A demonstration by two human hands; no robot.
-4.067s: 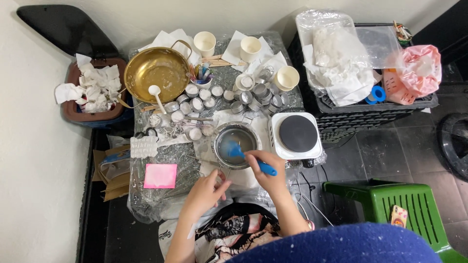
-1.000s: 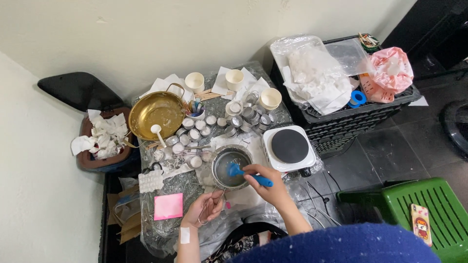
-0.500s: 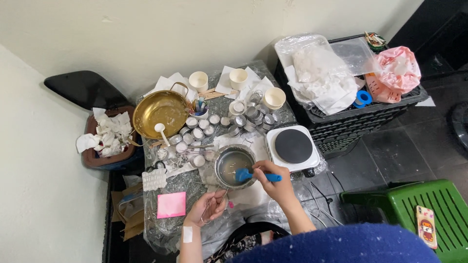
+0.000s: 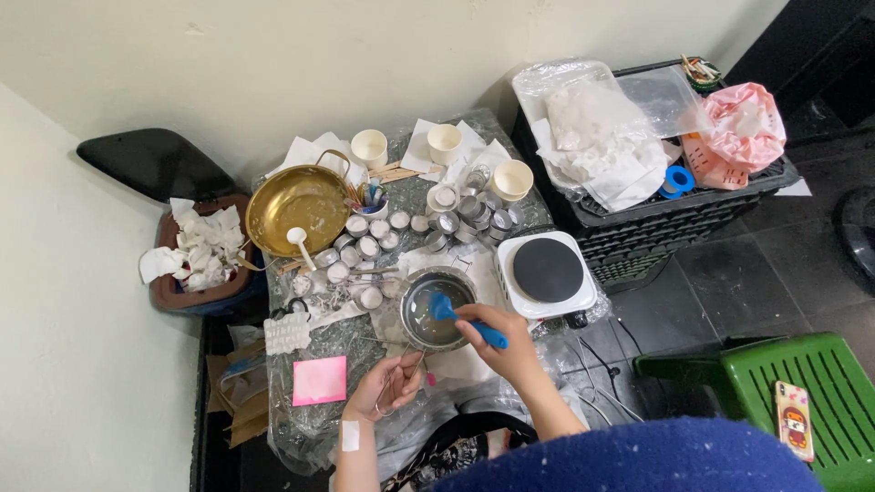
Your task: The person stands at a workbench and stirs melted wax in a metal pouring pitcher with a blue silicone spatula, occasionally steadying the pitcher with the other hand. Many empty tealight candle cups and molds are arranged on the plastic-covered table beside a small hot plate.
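My right hand (image 4: 503, 348) grips a blue spatula (image 4: 463, 320) whose head dips into the clear liquid in a small steel pot (image 4: 412, 293) on the plastic-covered table (image 4: 319, 424). The fingers of my left hand (image 4: 390, 384) are closed on the pot's thin wire handle, just below the pot. A strip of white tape is stuck on my left wrist.
A white single hot plate (image 4: 547, 271) sits right of the pot. Several small metal cups (image 4: 369, 246), a gold pan (image 4: 296, 208) with a white spoon, paper cups (image 4: 444, 141) and a pink sticky pad (image 4: 319, 381) crowd the table. Black crate (image 4: 679, 219) right, green stool (image 4: 802, 401), tissue-filled bin (image 4: 196, 251).
The spatula head has swung from the pot's near edge to its middle. Compared with four seconds ago, the view has pulled back and my left hand now holds the wire handle.
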